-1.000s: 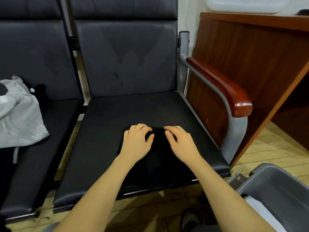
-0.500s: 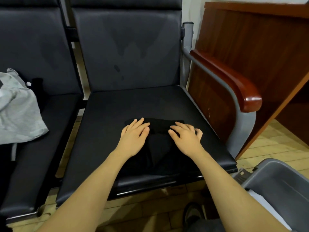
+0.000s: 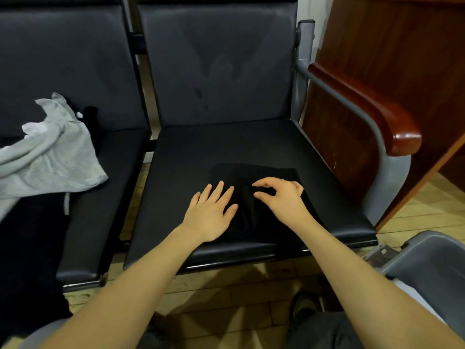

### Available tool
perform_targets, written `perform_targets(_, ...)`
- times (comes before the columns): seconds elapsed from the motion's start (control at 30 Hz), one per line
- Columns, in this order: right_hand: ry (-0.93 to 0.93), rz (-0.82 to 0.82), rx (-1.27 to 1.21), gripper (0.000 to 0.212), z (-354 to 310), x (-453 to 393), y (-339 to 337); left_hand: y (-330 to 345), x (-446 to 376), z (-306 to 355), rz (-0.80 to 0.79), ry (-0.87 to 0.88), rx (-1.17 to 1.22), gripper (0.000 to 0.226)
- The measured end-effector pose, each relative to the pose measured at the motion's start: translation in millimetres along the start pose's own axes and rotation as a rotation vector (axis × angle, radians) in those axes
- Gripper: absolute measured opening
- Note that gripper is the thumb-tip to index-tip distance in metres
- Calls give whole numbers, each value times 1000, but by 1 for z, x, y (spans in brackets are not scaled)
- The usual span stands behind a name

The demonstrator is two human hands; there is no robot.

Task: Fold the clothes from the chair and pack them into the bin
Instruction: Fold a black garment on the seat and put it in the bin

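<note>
Right hand (image 3: pixel 279 197) now lifted, pinching black garment (image 3: pixel 254 172); left hand (image 3: pixel 211 210) stays flat, fingers spread.

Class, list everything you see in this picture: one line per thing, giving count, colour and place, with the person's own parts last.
black garment: 1, black, folded on the middle seat
grey garment: 1, light grey, heaped on the left seat
seats: 2, black, side by side
armrest: 1, red-brown wood, right of the middle seat
wooden panel: 1, brown, far right
bin: 1, grey, on the floor at lower right
left hand: 1, flat on the black garment
right hand: 1, fingers curled, pinching the black garment
</note>
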State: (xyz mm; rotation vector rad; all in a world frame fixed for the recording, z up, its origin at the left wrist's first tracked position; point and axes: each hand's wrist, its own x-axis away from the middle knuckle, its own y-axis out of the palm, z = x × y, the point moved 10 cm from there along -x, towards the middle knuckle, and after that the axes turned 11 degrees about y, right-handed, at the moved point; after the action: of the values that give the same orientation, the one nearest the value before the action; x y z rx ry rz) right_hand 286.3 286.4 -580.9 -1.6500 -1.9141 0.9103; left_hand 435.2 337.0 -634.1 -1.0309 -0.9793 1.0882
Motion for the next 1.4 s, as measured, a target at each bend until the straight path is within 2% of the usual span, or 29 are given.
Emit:
perform_targets(0.17,16,73,-250,35,16,8,-30,-6,-4,6,77,23,45,54)
perform_targets(0.27,28,77,-328,36,27,17,-44,-9,-5,31,117,134,122,54)
perform_targets(0.33,52,107,-346,28,36,25,-53,-6,-3,54,96,223,153,54)
perform_targets(0.4,95,169,-278,23,44,32,-60,0,0,75,53,311,152,52)
perform_targets(0.47,124,238,-176,27,48,37,-66,6,4,91,13,387,127,51)
perform_targets(0.57,114,315,-95,23,44,41,-74,10,7,101,-10,441,66,50)
perform_targets(0.63,45,329,66,20,34,44,-71,9,9,100,-3,443,57,51)
perform_targets(0.7,-108,370,310,20,16,51,-66,8,11,97,-1,430,65,50)
perform_targets(0.77,-242,401,450,21,-2,60,-59,10,13,93,-17,412,40,50)
perform_targets(0.83,-291,354,436,25,-9,63,-52,14,16,91,-33,410,-21,51)
perform_targets(0.93,-233,192,316,34,-8,57,-40,12,18,88,-23,406,-9,53)
perform_targets(1.07,-191,36,408,45,-3,54,-22,5,22,74,11,365,75,50)
perform_targets(1.23,142,-295,552,56,63,61,2,4,24,64,15,332,125,49)
perform_targets(1.33,192,-266,636,55,70,64,-6,0,24,64,37,318,166,48)
perform_targets(1.4,168,-151,673,53,58,60,-18,-5,23,60,79,277,204,46)
